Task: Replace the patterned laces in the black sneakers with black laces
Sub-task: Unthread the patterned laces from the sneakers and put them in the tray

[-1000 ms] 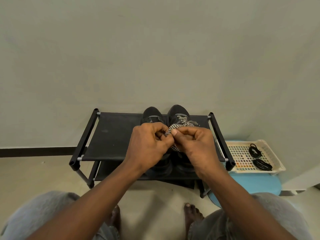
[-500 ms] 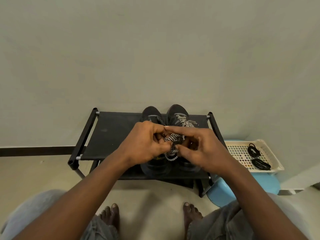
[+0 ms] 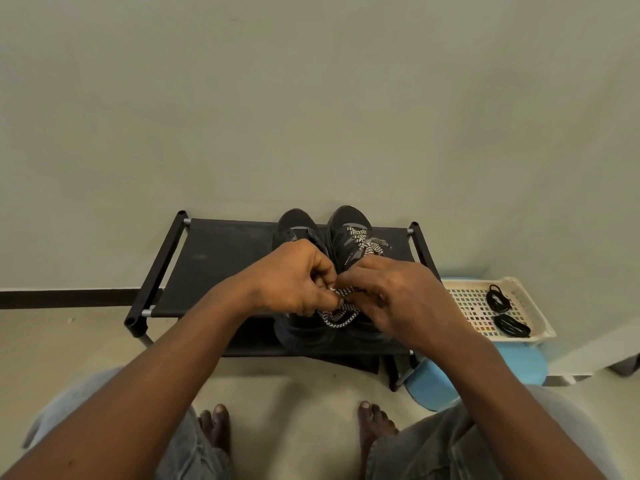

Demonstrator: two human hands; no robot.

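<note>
Two black sneakers stand side by side on a black shoe rack (image 3: 221, 258), the left sneaker (image 3: 298, 226) and the right sneaker (image 3: 349, 226). A black-and-white patterned lace (image 3: 341, 315) bunches between my hands over the sneakers. The right sneaker still carries patterned lace (image 3: 367, 242) near its far end. My left hand (image 3: 294, 277) pinches the bunched lace with curled fingers. My right hand (image 3: 394, 294) grips the same lace from the right. Two coiled black laces (image 3: 498, 299) (image 3: 512, 325) lie in a cream tray (image 3: 467, 306) at the right.
The tray sits on a blue stool (image 3: 519, 365) right of the rack. A plain wall stands behind the rack. My bare feet (image 3: 214, 427) and knees are below, on a pale floor.
Both hands have dropped slightly toward me and closed tighter on the patterned lace. The right hand's fingers, spread half a second ago, now curl over the lace.
</note>
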